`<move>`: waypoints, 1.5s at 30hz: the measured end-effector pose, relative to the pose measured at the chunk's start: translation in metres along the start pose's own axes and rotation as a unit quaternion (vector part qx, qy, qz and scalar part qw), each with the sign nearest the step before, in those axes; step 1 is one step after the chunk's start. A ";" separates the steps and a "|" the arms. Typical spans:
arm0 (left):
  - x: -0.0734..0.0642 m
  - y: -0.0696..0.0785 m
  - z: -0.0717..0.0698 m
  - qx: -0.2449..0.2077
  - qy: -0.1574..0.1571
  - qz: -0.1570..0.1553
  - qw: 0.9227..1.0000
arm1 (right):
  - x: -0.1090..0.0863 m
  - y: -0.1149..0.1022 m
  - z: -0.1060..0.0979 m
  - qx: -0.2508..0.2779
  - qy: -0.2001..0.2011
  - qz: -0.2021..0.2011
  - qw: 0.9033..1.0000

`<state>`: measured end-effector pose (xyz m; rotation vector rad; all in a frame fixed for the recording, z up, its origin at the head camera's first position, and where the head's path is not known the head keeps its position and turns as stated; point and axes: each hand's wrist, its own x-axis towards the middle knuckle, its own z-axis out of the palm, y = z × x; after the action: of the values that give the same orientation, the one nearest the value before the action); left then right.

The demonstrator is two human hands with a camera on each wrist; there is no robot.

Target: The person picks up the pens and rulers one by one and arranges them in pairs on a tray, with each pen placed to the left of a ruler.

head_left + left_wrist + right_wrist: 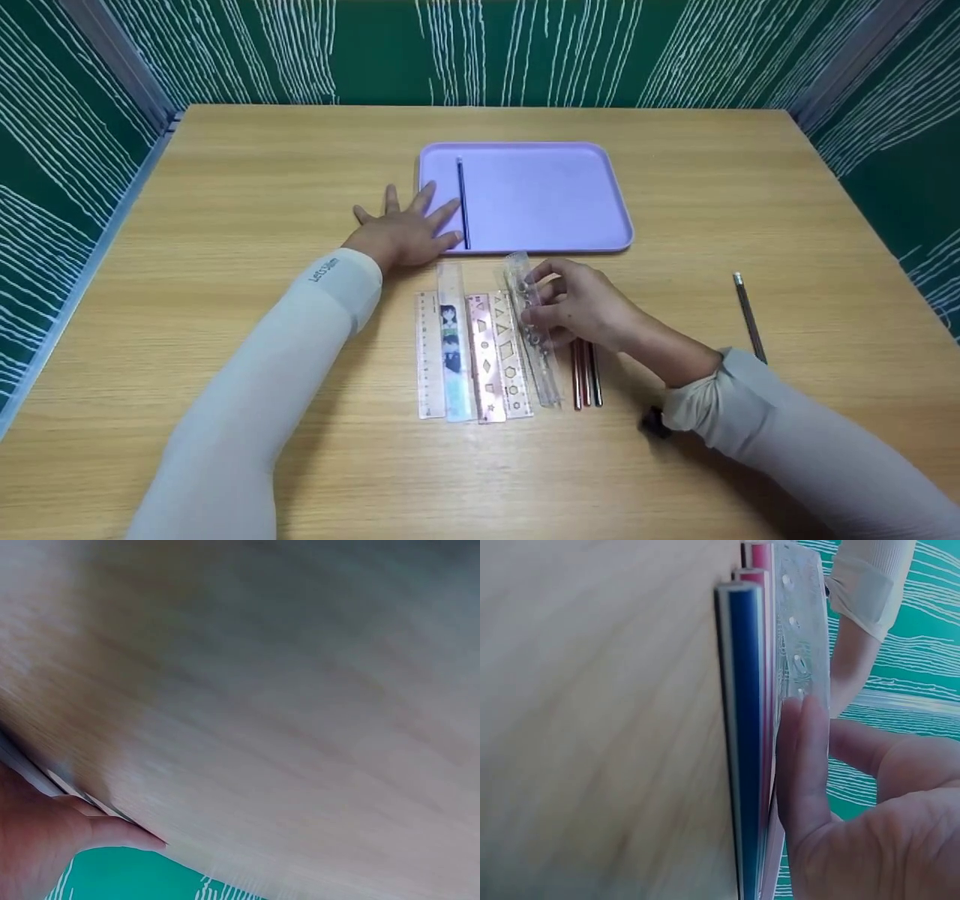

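Note:
In the head view my left hand (405, 234) is spread with straight fingers over the left front corner of the purple tray (547, 202). A dark blue pencil (463, 202) lies in the tray beside those fingertips. My right hand (589, 304) pinches a transparent ruler (546, 379), tilted at the right end of a row of rulers. The row holds a clear ruler (430, 375), a cartoon-printed ruler (459, 397), a pink stencil ruler (487, 375) and a clear stencil ruler (517, 390). Right of it lie three pencils (587, 386), two red and one dark blue.
A dark pencil (750, 319) with a pale end lies at the right, partly behind the right sleeve (757, 412). Beneath the right wrist shows a small black object (655, 422). Green walls with white lines border the wooden table (225, 187).

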<state>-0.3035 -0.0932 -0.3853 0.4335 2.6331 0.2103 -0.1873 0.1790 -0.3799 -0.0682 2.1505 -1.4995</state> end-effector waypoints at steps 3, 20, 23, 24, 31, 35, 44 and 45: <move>0.000 0.000 -0.001 0.003 0.002 0.003 1.000 | 0.001 0.000 -0.001 0.003 -0.005 -0.004 1.000; 0.001 0.002 -0.001 0.006 0.008 0.008 1.000 | 0.005 -0.001 -0.004 0.054 -0.033 0.011 0.998; 0.000 0.001 -0.001 0.006 0.007 0.006 1.000 | 0.005 -0.002 -0.004 0.060 -0.038 0.009 0.997; 0.000 0.001 -0.001 0.005 0.006 0.005 1.000 | 0.005 -0.002 -0.004 0.062 -0.039 0.009 0.997; 0.000 0.000 0.000 0.002 0.002 0.004 1.000 | 0.006 -0.001 -0.006 0.061 -0.041 0.006 0.997; 0.000 -0.001 0.000 0.004 0.002 0.006 1.000 | 0.007 -0.001 -0.006 0.061 -0.044 -0.003 0.997; -0.001 0.000 -0.001 0.004 0.001 0.003 1.000 | 0.011 -0.002 -0.009 0.068 -0.050 -0.018 0.996; -0.001 0.000 -0.002 0.004 0.002 0.003 1.000 | 0.011 -0.003 -0.009 0.067 -0.050 -0.020 0.996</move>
<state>-0.3032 -0.0940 -0.3835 0.4452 2.6372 0.2036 -0.2015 0.1820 -0.3794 -0.1373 1.9756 -1.6248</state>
